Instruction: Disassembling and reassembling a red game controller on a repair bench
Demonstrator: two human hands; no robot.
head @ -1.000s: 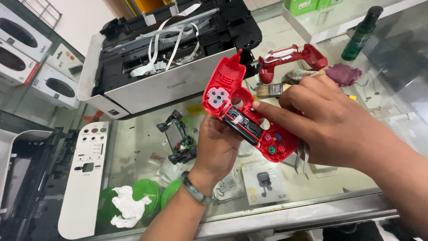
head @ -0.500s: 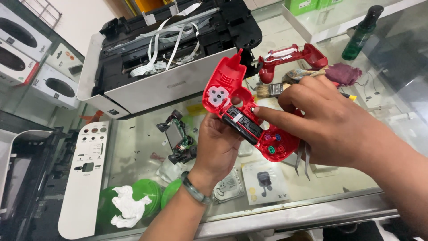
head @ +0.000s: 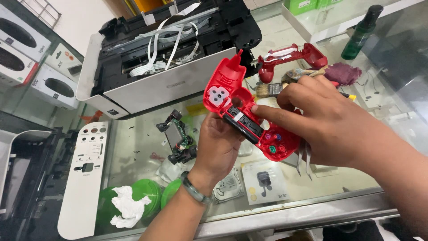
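My left hand [head: 217,149] grips the underside of an opened red game controller shell [head: 232,91], held tilted above the glass counter. Inside the shell sit a white button pad [head: 217,95], a black strip-shaped part [head: 244,125] and small coloured buttons [head: 275,143]. My right hand [head: 323,120] comes in from the right, its index fingertip pressing on the black part near the shell's middle. A green bracelet [head: 195,192] is on my left wrist.
A dismantled printer [head: 165,53] with loose white ribbon cables stands behind. On the glass counter [head: 138,147] lie the other red shell half [head: 290,56], a brush [head: 272,89], a circuit board with thumbsticks [head: 177,139], a white panel [head: 84,178], a green bottle [head: 361,31] and small cards.
My right index finger has shifted slightly along the black part inside the shell. The controller and left hand stay almost in place.
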